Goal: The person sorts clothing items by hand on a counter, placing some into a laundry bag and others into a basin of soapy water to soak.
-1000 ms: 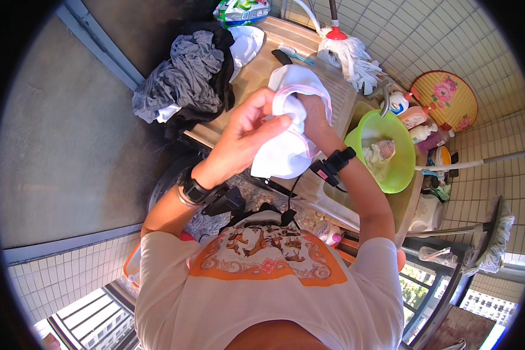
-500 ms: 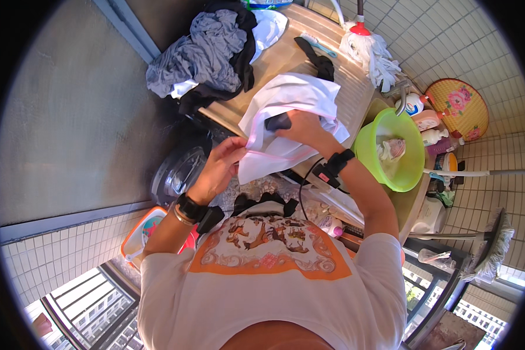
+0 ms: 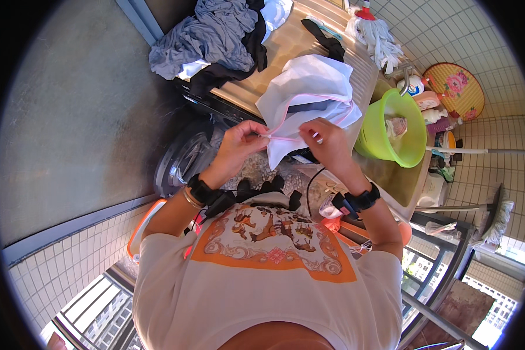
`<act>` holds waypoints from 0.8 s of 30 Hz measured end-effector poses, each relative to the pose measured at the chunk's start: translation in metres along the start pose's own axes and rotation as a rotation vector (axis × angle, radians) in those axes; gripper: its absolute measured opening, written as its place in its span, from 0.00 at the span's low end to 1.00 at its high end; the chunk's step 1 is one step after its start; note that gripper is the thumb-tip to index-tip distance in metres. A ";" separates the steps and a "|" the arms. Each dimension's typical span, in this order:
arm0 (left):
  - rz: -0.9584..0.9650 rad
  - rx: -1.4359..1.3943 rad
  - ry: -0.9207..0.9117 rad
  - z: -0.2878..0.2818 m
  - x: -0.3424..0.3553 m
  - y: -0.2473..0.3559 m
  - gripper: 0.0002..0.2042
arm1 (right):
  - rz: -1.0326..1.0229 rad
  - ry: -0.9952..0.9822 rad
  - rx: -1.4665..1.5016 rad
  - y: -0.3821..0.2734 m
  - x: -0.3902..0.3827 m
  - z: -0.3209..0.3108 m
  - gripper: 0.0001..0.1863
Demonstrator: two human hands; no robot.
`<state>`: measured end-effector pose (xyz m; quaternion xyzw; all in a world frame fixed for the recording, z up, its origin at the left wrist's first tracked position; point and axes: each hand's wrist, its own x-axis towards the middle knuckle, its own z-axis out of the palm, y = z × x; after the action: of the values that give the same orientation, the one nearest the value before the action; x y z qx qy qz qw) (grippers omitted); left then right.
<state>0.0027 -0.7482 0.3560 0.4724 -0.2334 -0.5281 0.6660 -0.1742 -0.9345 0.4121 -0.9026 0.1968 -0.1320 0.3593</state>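
A white mesh laundry bag (image 3: pixel 312 79) with a pink zipper lies at the front edge of the ribbed tan washboard counter (image 3: pixel 283 49). Its mouth gapes, and something dark shows faintly inside. At the near left corner of the bag, my left hand (image 3: pixel 239 149) pinches the zipper end between thumb and fingers. My right hand (image 3: pixel 331 150) has its fingers closed on the near edge of the opening, along the pink zipper. The fingertips hide exactly what it grips there.
Grey crumpled clothes (image 3: pixel 207 41) and black ones are heaped at the far left. A black sock (image 3: pixel 324 41) lies beyond the bag. On the right, a green bucket (image 3: pixel 414 149) holds a wet cloth in the sink. A mop (image 3: pixel 376 44) and several bottles stand along the tiled wall.
My right hand has left the bag's inside, letting go of the dark item, and come to the zipper edge. My left hand still pinches the corner. The view has shifted slightly.
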 end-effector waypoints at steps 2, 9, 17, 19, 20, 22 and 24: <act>0.111 -0.021 0.009 0.000 0.002 -0.005 0.09 | -0.056 0.060 0.088 -0.033 -0.006 0.016 0.11; 0.028 0.081 0.005 0.016 -0.011 0.009 0.12 | -0.080 0.170 0.132 -0.054 -0.015 0.047 0.13; 0.119 0.119 -0.116 0.025 -0.029 0.015 0.16 | -0.103 0.299 0.059 -0.047 -0.027 0.065 0.09; 0.131 0.074 -0.123 0.023 -0.028 0.015 0.17 | -0.007 0.281 0.190 -0.050 -0.028 0.066 0.08; 0.130 0.076 -0.112 0.021 -0.030 0.015 0.17 | 0.093 0.269 0.311 -0.051 -0.028 0.067 0.07; 0.153 0.104 -0.068 0.021 -0.029 0.014 0.16 | 0.093 0.292 0.358 -0.044 -0.029 0.074 0.06; 0.140 0.131 -0.049 0.014 -0.027 0.007 0.15 | 0.098 0.238 0.349 -0.042 -0.029 0.076 0.06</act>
<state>-0.0141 -0.7288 0.3729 0.4843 -0.3160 -0.4754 0.6630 -0.1604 -0.8480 0.3844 -0.7941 0.2558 -0.2520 0.4905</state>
